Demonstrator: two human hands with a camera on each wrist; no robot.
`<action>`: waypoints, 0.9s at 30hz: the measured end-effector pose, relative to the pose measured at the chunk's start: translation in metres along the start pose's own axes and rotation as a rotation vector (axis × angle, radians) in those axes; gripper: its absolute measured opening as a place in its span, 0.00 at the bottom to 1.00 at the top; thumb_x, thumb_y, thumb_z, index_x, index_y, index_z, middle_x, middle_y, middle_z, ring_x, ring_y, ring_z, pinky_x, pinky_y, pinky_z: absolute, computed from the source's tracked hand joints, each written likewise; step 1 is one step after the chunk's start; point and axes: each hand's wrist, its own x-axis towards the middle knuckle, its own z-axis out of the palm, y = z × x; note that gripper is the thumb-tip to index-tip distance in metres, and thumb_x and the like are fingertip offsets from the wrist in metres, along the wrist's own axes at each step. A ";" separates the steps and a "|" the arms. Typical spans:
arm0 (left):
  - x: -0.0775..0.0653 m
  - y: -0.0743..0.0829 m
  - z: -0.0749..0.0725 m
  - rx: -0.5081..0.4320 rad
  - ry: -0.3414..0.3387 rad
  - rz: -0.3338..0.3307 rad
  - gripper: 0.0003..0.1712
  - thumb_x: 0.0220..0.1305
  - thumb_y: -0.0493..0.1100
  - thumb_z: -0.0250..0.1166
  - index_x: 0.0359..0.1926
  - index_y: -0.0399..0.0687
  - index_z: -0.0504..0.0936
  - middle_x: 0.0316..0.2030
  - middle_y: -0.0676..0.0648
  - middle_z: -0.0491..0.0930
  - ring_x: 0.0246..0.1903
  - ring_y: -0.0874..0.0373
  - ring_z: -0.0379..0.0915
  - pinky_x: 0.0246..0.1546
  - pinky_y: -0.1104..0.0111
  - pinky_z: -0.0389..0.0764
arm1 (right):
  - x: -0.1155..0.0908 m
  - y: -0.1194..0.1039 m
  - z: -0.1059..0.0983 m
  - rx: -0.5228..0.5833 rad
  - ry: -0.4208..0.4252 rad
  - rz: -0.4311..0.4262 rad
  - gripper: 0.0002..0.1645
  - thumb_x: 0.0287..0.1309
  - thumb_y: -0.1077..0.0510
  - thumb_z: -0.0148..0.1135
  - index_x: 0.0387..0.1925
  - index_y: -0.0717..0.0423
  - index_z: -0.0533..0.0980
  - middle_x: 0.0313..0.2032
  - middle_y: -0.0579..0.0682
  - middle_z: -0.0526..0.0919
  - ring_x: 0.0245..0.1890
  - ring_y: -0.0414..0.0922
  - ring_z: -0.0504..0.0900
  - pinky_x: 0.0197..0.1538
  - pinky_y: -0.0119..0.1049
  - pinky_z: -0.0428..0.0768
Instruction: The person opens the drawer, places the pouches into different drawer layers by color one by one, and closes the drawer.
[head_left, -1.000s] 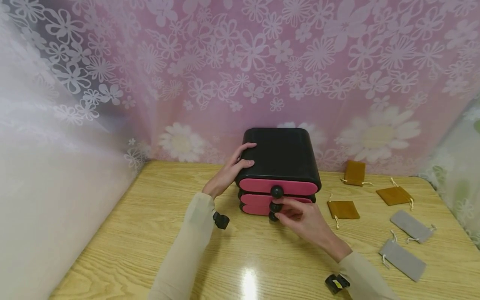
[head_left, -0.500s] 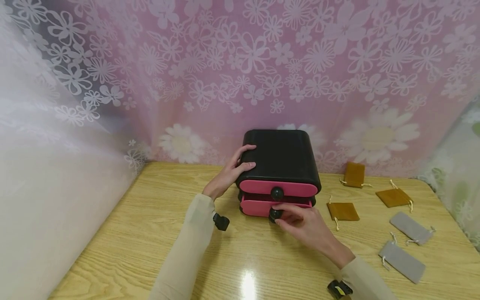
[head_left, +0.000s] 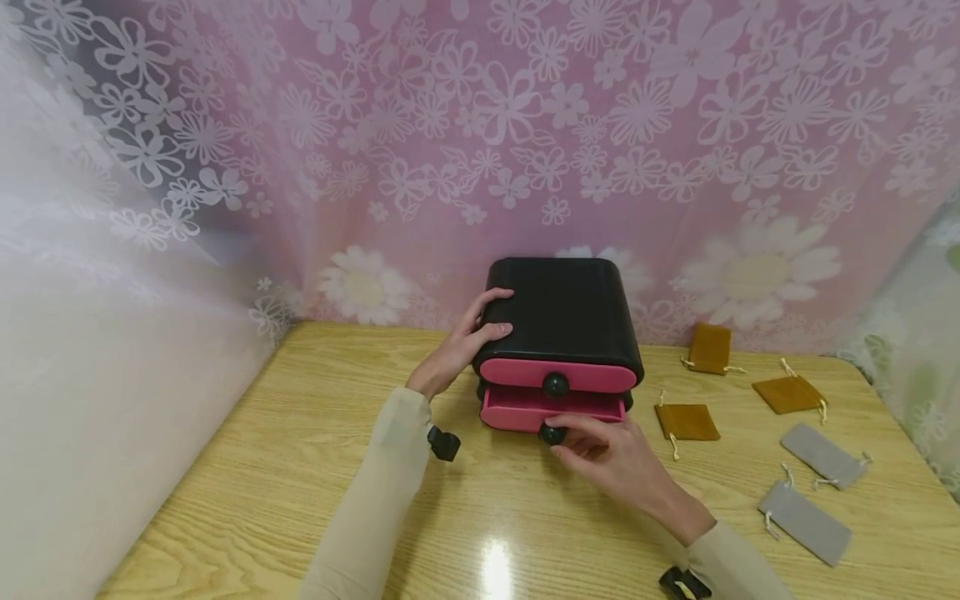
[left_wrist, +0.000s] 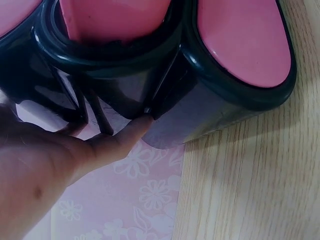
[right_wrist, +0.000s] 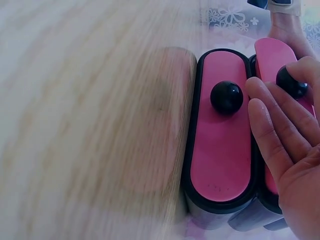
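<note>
A black cabinet (head_left: 558, 308) with three pink-fronted drawers stands on the table; its middle drawer (head_left: 510, 419) sticks out part way, showing pink inside. My right hand (head_left: 626, 467) pinches that drawer's round black knob (right_wrist: 291, 82) between thumb and index finger, the other fingers extended below. My left hand (head_left: 453, 350) rests against the cabinet's left side, fingers over the top edge in the head view. In the left wrist view a fingertip (left_wrist: 145, 122) presses the side near the groove between two tiers. The top drawer (head_left: 517, 374) and bottom drawer (right_wrist: 222, 155) are closed.
To the cabinet's right lie several small drawstring pouches: brown ones, such as the brown pouch (head_left: 687, 422), and grey ones, such as the grey pouch (head_left: 806, 521). A flowered pink curtain (head_left: 450, 167) hangs close behind the cabinet. The wooden table (head_left: 300, 467) extends to the left.
The middle drawer has slid outward from its closed position, with my right hand moving slightly toward me on its knob. My left hand has stayed on the cabinet.
</note>
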 end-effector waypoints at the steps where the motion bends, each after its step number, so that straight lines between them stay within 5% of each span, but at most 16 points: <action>1: 0.000 0.000 0.000 0.000 0.001 -0.001 0.28 0.75 0.51 0.57 0.72 0.76 0.64 0.71 0.52 0.64 0.66 0.52 0.70 0.68 0.52 0.71 | 0.000 -0.001 0.000 -0.001 -0.002 0.004 0.24 0.51 0.69 0.76 0.50 0.50 0.85 0.29 0.44 0.90 0.27 0.31 0.85 0.30 0.25 0.82; 27: -0.001 0.001 0.001 0.000 0.002 -0.012 0.28 0.75 0.50 0.56 0.71 0.76 0.64 0.68 0.49 0.68 0.63 0.52 0.73 0.63 0.59 0.76 | -0.017 -0.016 0.000 -0.051 -0.021 -0.001 0.26 0.50 0.69 0.76 0.50 0.47 0.84 0.30 0.43 0.90 0.28 0.28 0.84 0.29 0.23 0.80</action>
